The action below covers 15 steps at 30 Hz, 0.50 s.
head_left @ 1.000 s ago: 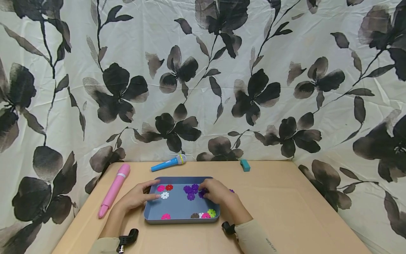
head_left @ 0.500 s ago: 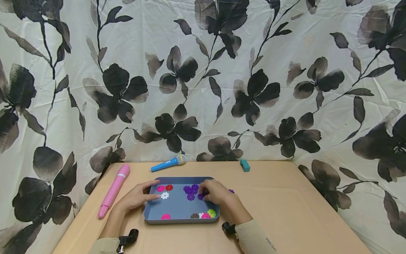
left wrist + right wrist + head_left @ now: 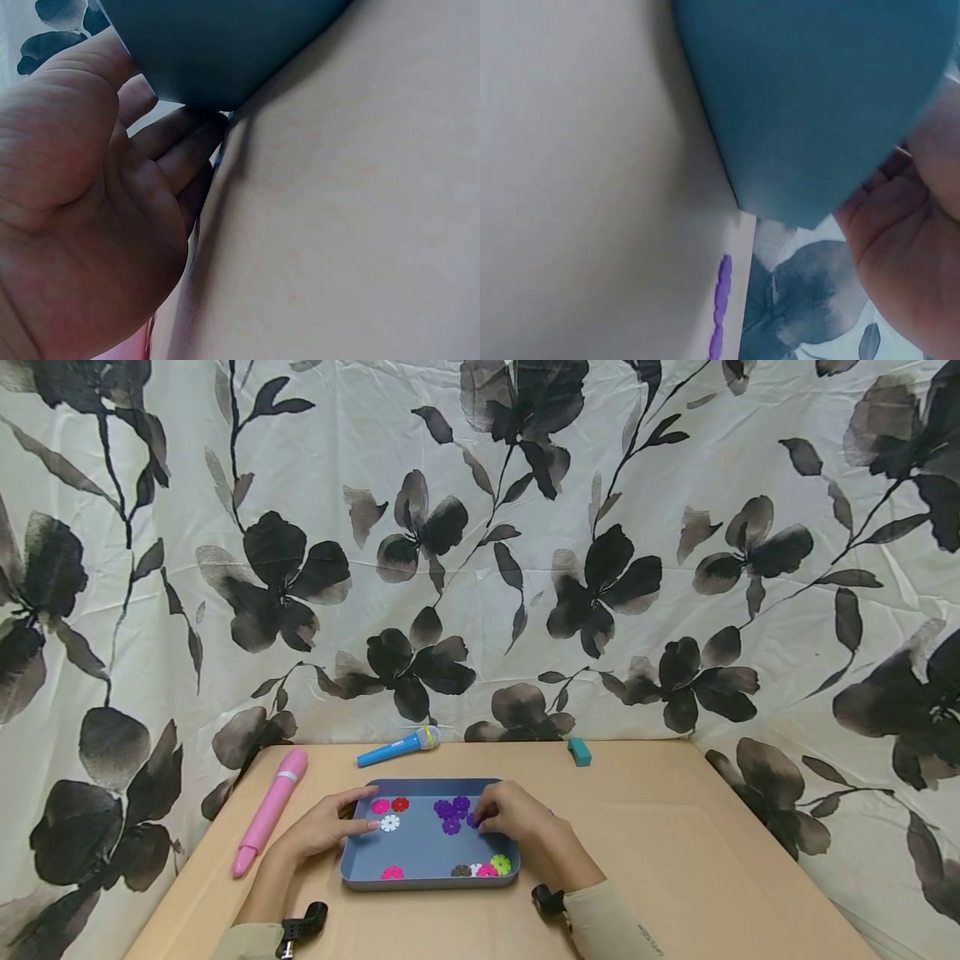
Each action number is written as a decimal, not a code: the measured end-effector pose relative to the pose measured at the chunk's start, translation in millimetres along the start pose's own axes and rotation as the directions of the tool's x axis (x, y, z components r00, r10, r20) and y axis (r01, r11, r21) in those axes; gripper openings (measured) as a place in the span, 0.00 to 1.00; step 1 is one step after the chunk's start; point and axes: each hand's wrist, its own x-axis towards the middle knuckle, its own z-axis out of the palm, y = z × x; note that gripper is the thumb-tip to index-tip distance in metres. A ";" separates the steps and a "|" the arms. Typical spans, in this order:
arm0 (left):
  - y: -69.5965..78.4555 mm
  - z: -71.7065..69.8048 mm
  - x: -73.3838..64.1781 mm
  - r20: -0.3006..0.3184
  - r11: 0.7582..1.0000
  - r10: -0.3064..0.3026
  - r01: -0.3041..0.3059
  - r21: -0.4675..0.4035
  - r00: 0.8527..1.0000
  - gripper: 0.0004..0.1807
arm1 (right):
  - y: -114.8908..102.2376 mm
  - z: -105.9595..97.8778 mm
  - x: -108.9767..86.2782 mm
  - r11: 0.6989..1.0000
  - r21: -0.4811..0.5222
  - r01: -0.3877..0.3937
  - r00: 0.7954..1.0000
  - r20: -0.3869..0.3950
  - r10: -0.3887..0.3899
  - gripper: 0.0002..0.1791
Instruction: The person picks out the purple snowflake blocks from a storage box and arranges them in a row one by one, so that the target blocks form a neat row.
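Note:
A grey-blue tray [image 3: 420, 852] holds small flower-shaped pieces. My left hand [image 3: 324, 827] grips its left side, thumb over the rim and fingers outside the wall; the left wrist view shows the fingers along the tray's outer wall [image 3: 225, 52]. Inside the tray's right half, my right hand [image 3: 517, 817] pinches a purple flower piece [image 3: 472, 820], mostly covered by the fingertips. It sits right beside a cluster of purple flower pieces [image 3: 450, 814]. In the right wrist view, the tray wall [image 3: 802, 112] hides the fingertips.
Pink [image 3: 380, 807], red [image 3: 401, 804] and white [image 3: 390, 822] flower pieces lie at the tray's back left, others along its front. Purple pieces [image 3: 720, 300] lie on the table right of the tray. Around stand a pink stick [image 3: 270, 814], toy microphone [image 3: 399, 746] and teal block [image 3: 579, 752].
My right hand has slid the purple flower piece left, up to the purple cluster, and its wrist has shifted slightly right. The left hand and the tray have stayed in place.

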 end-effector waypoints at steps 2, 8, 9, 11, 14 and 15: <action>0.3 0.0 0.1 0.002 1.000 -0.001 0.001 -0.007 1.000 0.41 | 1.1 -4.4 -2.2 0.999 0.048 -0.001 1.000 -0.014 0.002 0.07; 0.4 -0.1 0.1 0.001 1.000 -0.002 0.002 -0.016 1.000 0.40 | 5.7 -20.7 -10.9 0.994 0.109 0.022 0.996 -0.088 -0.013 0.09; 0.3 -0.1 0.1 0.001 1.000 -0.002 0.002 -0.017 1.000 0.40 | 6.8 -23.3 -12.5 0.994 0.105 0.030 0.995 -0.103 -0.019 0.09; 0.1 -0.1 0.3 0.001 1.000 -0.001 0.001 -0.018 1.000 0.40 | 9.7 -28.7 -15.6 0.994 0.096 0.045 0.991 -0.133 -0.032 0.09; 0.3 -0.1 0.6 0.003 1.000 0.000 0.000 -0.014 1.000 0.40 | 14.2 -36.6 -20.7 0.995 0.082 0.053 0.985 -0.169 -0.038 0.10; 0.4 -0.1 0.8 0.004 1.000 0.001 -0.001 -0.015 1.000 0.39 | 15.9 -38.9 -22.3 0.996 0.076 0.055 0.983 -0.181 -0.041 0.10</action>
